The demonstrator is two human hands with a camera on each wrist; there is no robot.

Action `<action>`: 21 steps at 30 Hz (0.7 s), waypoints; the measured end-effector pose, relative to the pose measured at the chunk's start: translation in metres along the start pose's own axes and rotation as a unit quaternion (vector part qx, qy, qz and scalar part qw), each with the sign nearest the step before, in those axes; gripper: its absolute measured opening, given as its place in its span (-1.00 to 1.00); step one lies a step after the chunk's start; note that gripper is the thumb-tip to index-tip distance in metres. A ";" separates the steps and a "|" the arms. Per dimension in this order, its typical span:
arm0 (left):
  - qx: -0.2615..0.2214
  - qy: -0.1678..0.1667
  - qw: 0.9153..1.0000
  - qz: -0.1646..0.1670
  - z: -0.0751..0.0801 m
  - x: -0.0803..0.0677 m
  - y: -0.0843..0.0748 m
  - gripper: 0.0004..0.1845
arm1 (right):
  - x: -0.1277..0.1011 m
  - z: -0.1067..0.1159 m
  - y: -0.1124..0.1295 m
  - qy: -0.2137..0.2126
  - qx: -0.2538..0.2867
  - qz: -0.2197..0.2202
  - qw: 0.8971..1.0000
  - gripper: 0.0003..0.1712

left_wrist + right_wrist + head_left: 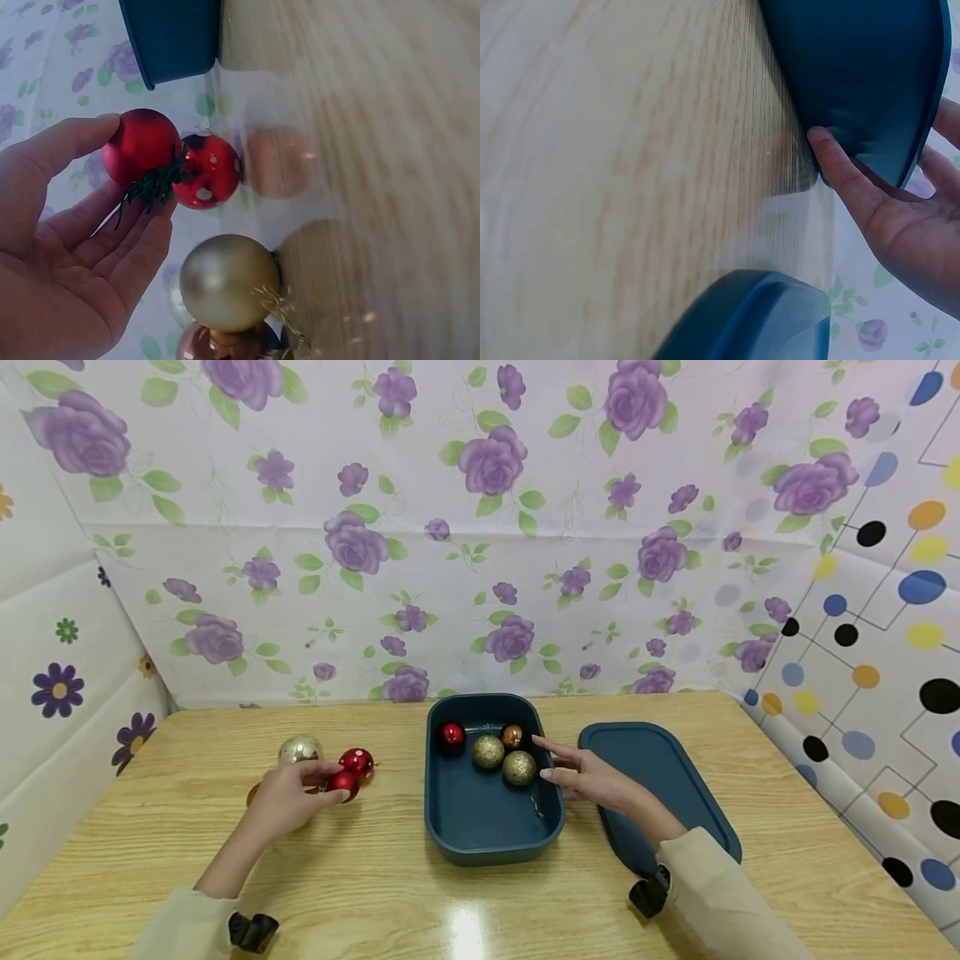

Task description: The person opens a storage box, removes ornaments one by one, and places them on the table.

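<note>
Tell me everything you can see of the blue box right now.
The box is a dark blue, plastic-looking tub with rounded corners, open on top, upright on the wooden table. Inside, at its far end, lie one red, one copper and two gold glitter balls. The right hand rests at its right rim, thumb on the outer wall. Its lid lies flat to the right.

The left hand (67, 255) holds a plain red ball (139, 154) with thumb and fingers. A dotted red ball (210, 171) touches it; a gold ball (229, 281) lies near.
</note>
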State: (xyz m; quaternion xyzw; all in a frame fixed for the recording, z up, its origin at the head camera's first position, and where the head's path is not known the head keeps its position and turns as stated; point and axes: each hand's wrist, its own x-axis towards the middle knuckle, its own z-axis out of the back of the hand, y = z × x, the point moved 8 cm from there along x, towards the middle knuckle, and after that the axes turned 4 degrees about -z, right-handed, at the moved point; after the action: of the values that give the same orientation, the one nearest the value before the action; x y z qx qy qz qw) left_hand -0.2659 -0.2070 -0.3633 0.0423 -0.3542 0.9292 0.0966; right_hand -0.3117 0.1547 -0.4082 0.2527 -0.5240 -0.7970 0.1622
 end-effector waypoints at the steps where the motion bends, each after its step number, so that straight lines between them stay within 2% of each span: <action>1: 0.003 0.004 1.000 0.003 -0.001 0.000 0.002 -0.55 | 0.000 0.000 0.000 0.002 0.002 0.001 1.000 -0.25; 8: 0.021 0.021 1.000 0.003 -0.006 0.000 0.011 -0.56 | 0.001 -0.001 0.001 0.018 0.017 0.012 1.000 -0.26; 21: 0.052 0.042 0.998 -0.022 -0.019 0.005 0.011 -0.63 | 0.000 -0.001 -0.001 0.018 0.018 0.008 1.000 -0.26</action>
State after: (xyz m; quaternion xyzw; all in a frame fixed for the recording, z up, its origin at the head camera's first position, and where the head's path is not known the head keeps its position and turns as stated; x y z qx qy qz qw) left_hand -0.2738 -0.2016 -0.3840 0.0162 -0.3004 0.9448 0.1296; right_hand -0.3115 0.1540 -0.4092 0.2659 -0.5373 -0.7814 0.1732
